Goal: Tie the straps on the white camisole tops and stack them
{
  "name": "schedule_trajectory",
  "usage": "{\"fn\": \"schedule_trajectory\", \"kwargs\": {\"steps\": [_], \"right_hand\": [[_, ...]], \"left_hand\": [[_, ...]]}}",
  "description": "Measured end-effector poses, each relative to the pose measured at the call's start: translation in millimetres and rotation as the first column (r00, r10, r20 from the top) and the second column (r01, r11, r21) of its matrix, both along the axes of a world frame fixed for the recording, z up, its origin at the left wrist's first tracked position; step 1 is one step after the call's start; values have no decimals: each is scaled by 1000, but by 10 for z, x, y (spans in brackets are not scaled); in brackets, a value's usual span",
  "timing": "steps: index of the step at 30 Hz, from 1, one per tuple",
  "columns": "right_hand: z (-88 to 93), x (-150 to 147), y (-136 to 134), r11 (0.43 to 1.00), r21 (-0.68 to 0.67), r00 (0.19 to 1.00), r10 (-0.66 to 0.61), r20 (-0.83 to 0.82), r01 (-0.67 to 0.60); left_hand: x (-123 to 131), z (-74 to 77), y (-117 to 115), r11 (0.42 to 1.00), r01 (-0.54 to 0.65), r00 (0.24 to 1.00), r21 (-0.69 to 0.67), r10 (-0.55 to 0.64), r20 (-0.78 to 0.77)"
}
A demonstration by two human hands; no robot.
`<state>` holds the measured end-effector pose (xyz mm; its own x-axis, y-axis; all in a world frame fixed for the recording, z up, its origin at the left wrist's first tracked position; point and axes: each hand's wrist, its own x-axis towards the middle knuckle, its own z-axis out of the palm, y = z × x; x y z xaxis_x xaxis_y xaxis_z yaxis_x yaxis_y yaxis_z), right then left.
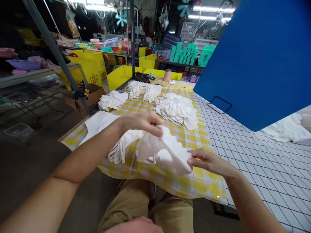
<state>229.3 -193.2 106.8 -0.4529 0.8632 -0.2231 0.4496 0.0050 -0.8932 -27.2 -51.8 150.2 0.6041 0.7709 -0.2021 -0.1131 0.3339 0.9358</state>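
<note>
Over a checked tablecloth (pixel 204 181), left hand (pixel 143 122) and right hand (pixel 206 160) pinch a scalloped garment (pixel 172 145), seemingly spreading it, next needing even tension.

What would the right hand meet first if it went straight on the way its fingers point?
The right hand would first push into the white fabric it pinches. Beyond that, the line seems to lead toward the strappy garment, though depth is unclear.
</note>
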Motion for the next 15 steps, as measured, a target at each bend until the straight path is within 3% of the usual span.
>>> {"fn": "schedule_trajectory", "kwargs": {"steps": [2, 6, 8, 12, 15], "right_hand": [[14, 43, -38, 1000, 25, 999, 5, 54, -6], [76, 106, -141, 996, 72, 994, -54, 98, 47], [122, 170, -214, 990, 109, 991, -102, 88, 92], [297, 362, -368, 912, 258, 946, -321, -35, 319], [526, 434, -459, 798, 454, 908, -415, -62, 396]], "left_hand": [[-172, 148, 41, 999, 29, 999, -36, -28, 17], [-418, 298, 72, 972, -221, 968, 74, 210, 140], [-490, 319, 63, 953, -258, 960, 162, 233, 158], [-586, 336, 51, 914, -134, 984, 384, 76, 162], [-635, 358, 94, 818, 4, 987, 575, -97, 130]]}}
